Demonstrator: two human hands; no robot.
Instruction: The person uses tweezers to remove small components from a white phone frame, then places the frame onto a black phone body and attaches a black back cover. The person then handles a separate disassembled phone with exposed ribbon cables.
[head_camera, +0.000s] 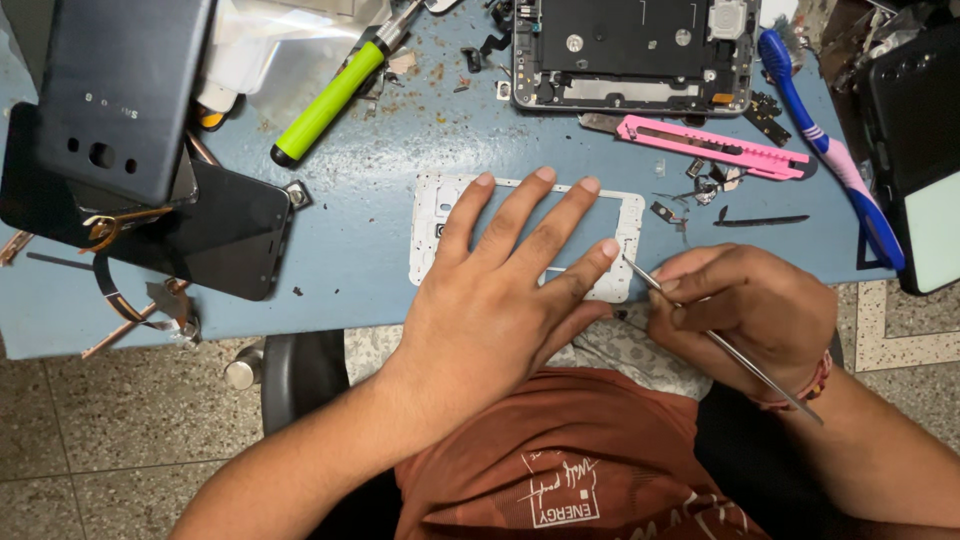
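My left hand (500, 290) lies open, pinning the white frame (440, 215) to the tabletop (350, 200); my right hand (745, 310) grips tweezers (740, 358) at its right edge.

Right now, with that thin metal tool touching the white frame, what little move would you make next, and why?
Probably ease the tool's tip along the frame's right edge. The left hand lies flat on the white phone frame, pinning it to the blue table, while the right hand holds the thin metal tool with its tip at that edge.
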